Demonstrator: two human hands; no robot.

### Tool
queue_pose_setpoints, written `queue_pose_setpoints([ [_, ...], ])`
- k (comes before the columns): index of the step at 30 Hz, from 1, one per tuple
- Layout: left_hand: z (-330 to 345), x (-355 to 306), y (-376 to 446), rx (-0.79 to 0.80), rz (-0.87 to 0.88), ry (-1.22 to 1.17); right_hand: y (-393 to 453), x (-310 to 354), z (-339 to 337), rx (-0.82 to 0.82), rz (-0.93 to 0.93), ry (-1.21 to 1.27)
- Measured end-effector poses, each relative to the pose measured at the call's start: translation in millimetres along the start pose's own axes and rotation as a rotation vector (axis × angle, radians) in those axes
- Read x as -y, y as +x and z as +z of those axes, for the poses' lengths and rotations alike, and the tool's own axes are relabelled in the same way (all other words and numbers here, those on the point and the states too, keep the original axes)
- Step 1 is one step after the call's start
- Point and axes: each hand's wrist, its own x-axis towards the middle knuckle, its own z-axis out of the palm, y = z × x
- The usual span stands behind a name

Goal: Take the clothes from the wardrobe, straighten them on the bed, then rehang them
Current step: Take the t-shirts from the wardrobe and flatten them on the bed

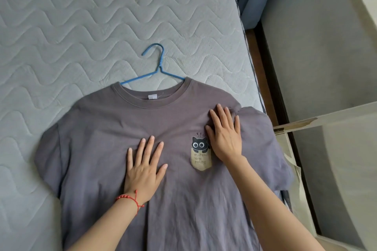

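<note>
Quilted grey mattress fills the head view, and on this bed (61, 26) one grey T-shirt (106, 128) lies front up near the right edge, on its one blue hanger (157, 63). Two hands press it flat: the left hand (142, 171) at mid-chest, the right hand (225, 138) beside the cat pocket print (201, 153); each grip is wide, fingers spread, holding nothing. Pushing outward could bunch the right sleeve (265, 138), which overhangs the edge, or slip the shirt off the hanger.
</note>
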Motion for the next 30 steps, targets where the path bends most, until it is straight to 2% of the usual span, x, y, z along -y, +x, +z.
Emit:
queue_pose_setpoints([
  [8, -4, 8, -2, -0.133, 0.059, -0.06, -2, 3, 18, -0.081, 0.143, -0.064],
  [11, -19, 34, -10, -0.266, -0.009, -0.144, -7, 31, 17, -0.127, 0.256, 0.056],
  [13, -31, 61, -17, -0.358, -0.108, -0.172, -18, 65, 18, -0.178, 0.185, 0.137],
  [15, -41, 93, -24, -0.407, -0.205, -0.168, -30, 103, 25, -0.201, 0.036, 0.188],
  [18, -48, 145, -29, -0.465, -0.362, -0.213, -44, 146, 44, -0.139, -0.116, 0.193],
  [21, -50, 183, -29, -0.518, -0.571, -0.49, -50, 154, 64, -0.07, -0.141, 0.077],
  [25, -52, 210, -17, -0.445, -0.913, -0.978, -51, 148, 73, -0.085, -0.154, -0.016],
  [28, -57, 213, -8, -0.369, -0.957, -1.519, -51, 150, 74, -0.126, -0.149, -0.004],
  [30, -61, 207, -4, -0.344, -0.921, -1.609, -52, 151, 74, -0.133, -0.145, -0.002],
])
